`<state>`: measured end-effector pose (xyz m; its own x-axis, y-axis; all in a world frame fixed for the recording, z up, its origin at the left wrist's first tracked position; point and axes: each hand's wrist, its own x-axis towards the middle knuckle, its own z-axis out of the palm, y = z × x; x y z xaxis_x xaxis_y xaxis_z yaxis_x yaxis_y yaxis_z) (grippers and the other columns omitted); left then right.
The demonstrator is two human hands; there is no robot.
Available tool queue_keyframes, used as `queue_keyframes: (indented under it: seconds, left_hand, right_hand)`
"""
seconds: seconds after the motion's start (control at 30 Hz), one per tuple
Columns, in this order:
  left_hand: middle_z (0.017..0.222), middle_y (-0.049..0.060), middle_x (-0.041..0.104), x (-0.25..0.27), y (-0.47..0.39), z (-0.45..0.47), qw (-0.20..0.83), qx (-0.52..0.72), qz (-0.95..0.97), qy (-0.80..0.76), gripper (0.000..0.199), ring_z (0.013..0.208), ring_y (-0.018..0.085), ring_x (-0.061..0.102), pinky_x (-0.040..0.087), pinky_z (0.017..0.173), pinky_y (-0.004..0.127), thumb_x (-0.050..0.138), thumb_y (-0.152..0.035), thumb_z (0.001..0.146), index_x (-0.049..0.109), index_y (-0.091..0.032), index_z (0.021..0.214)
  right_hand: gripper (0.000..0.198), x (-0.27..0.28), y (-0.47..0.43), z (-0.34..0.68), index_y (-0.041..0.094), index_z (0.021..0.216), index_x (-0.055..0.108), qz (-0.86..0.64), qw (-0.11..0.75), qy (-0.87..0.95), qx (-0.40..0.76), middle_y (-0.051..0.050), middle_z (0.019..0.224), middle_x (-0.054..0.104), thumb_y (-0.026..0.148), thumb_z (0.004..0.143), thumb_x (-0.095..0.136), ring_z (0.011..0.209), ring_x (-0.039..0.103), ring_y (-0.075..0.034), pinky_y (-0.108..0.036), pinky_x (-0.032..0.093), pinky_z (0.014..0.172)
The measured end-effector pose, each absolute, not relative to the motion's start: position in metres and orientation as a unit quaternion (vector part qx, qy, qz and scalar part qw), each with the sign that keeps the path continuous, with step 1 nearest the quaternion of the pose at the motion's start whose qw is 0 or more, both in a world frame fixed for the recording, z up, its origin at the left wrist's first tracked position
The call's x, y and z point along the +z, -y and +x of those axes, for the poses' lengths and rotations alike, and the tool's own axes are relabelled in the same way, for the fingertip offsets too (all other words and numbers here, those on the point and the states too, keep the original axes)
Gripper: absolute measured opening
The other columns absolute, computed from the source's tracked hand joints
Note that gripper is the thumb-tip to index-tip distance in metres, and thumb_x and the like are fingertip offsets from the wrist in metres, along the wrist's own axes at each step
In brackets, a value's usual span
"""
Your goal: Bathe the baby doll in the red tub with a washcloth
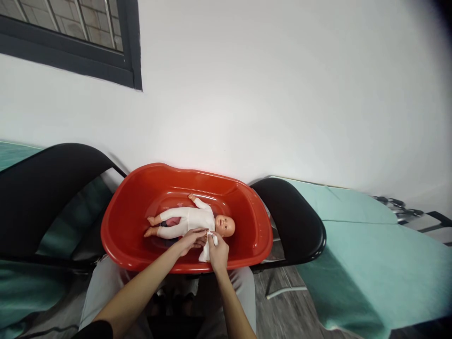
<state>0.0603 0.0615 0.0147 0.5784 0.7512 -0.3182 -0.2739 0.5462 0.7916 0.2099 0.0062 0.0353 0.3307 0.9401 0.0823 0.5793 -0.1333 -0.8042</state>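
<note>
A baby doll (200, 219) with a white cloth body lies on its back in a red plastic baby bathtub (169, 176), its head toward the right and its feet toward the left. Close to the doll's near arm, my left hand (191, 240) is closed, and the fingertips hide what they grip there. My right hand (219, 252) pinches a white cloth (205, 254) beside the doll's shoulder; part of the cloth hangs down inside the tub. Something dark pink shows under the doll's legs.
Black chairs (289, 219) stand on both sides of the tub. Green-covered tables (374, 263) lie beyond them, with metal-and-black items at the far right. A white wall (264, 94) rises behind, with a dark-framed window (132, 42) at upper left. My legs are under the tub's near edge.
</note>
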Motion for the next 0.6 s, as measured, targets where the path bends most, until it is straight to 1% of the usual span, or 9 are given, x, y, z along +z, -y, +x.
queue_keyframes:
  seconds: [0.2,0.37,0.53,0.6]
  left_hand:
    - [0.093,0.009,0.072,0.016,-0.060,0.060,0.815,0.315,0.351,-0.335,0.034,0.080,0.022,0.064,0.047,0.083,0.034,0.076,-0.043,0.088,0.071,-0.019,0.113]
    - [0.088,0.009,0.071,0.017,-0.062,0.061,0.833,0.315,0.291,-0.350,0.031,0.081,0.022,0.065,0.048,0.080,0.032,0.076,-0.032,0.088,0.068,-0.018,0.114]
    - [0.086,0.011,0.069,0.007,-0.068,0.059,0.844,0.276,0.224,-0.401,0.022,0.076,0.022,0.063,0.046,0.077,0.031,0.070,-0.035,0.090,0.068,-0.016,0.101]
    - [0.085,0.010,0.068,0.000,-0.071,0.058,0.852,0.268,0.188,-0.408,0.018,0.072,0.020,0.061,0.045,0.074,0.030,0.068,-0.031,0.089,0.067,-0.016,0.099]
  right_hand:
    - [0.049,0.039,-0.006,0.209,0.020,0.116,0.078,-0.730,0.367,0.536,0.212,-0.010,0.105,0.081,0.053,0.096,0.047,0.096,0.075,-0.026,-0.030,0.055,0.084]
    - [0.047,0.041,-0.005,0.207,0.021,0.114,0.079,-0.742,0.346,0.540,0.194,-0.010,0.103,0.081,0.050,0.096,0.047,0.092,0.075,-0.026,-0.029,0.054,0.081]
    - [0.044,0.041,-0.004,0.207,0.021,0.112,0.079,-0.751,0.331,0.543,0.178,-0.010,0.099,0.081,0.048,0.096,0.048,0.089,0.075,-0.025,-0.028,0.053,0.077]
    - [0.044,0.040,-0.003,0.207,0.021,0.112,0.079,-0.753,0.329,0.540,0.181,-0.010,0.096,0.081,0.048,0.097,0.048,0.088,0.075,-0.024,-0.027,0.053,0.076]
